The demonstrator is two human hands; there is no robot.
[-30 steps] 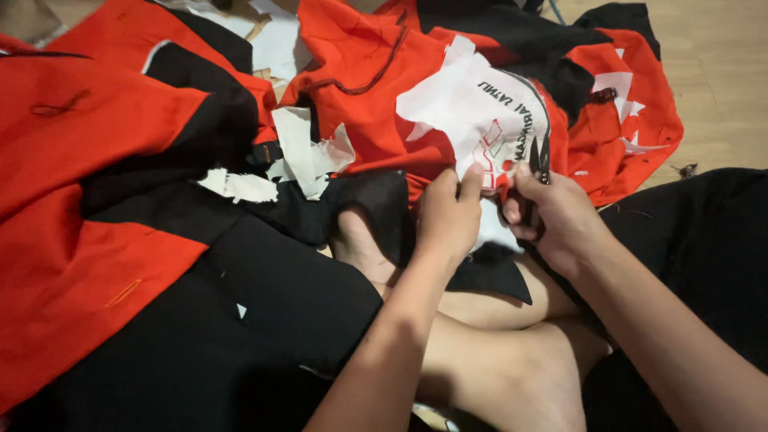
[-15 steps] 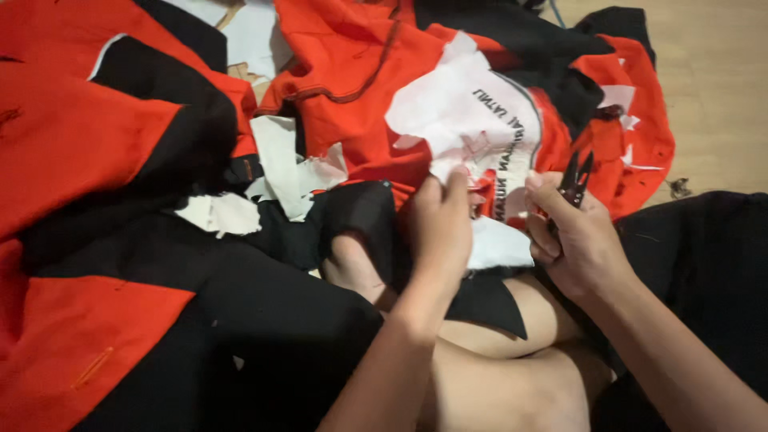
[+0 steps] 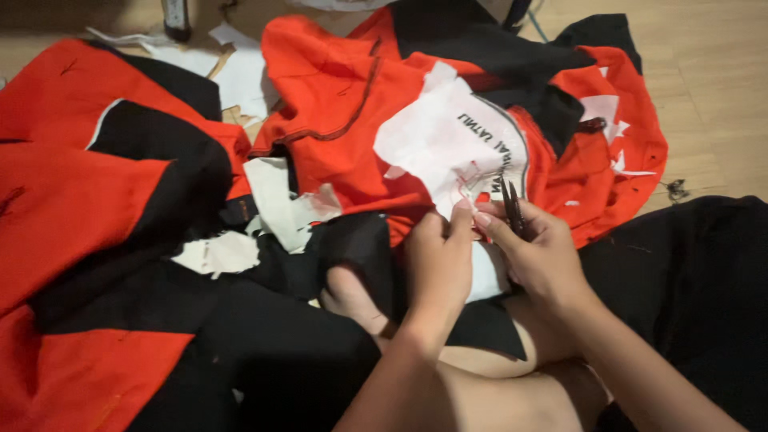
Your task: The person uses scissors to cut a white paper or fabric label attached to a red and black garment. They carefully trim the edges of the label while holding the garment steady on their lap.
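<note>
My left hand (image 3: 438,260) pinches the lower edge of a white backing patch (image 3: 448,144) that lies on the red and black garment (image 3: 352,104). My right hand (image 3: 538,254) sits just to its right, holding small dark thread snips (image 3: 512,210) with the blades pointing up at the patch's edge. The thumb and forefinger of both hands meet at the same spot on the white fabric. The garment is draped over my bent legs (image 3: 480,376).
More red and black garments (image 3: 88,208) are piled at the left. Torn white backing scraps (image 3: 280,208) lie between the piles. A wooden floor (image 3: 720,104) shows at the right, with a small dark thread clump (image 3: 677,189) on it.
My view has shifted slightly and the garment sits lower in frame. Both hands have drawn closer together on the patch's lower edge, the snips now upright against it.
</note>
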